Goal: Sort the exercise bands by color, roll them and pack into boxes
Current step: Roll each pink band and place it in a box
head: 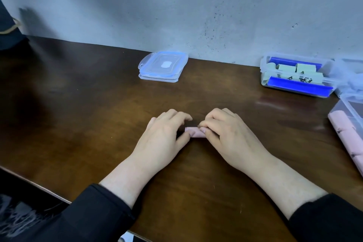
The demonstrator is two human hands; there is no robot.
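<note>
From the head view, one pink band roll (194, 132) lies on the brown table (98, 104) between two hands: the left hand (165, 133) and right hand (227, 131) each pinch an end of it with curled fingers. Beyond the fingertips sit two stacked clear lids (163, 67). Far right of the fingers stand two open boxes, one with green rolls (296, 74), one with pink rolls (347, 133).
</note>
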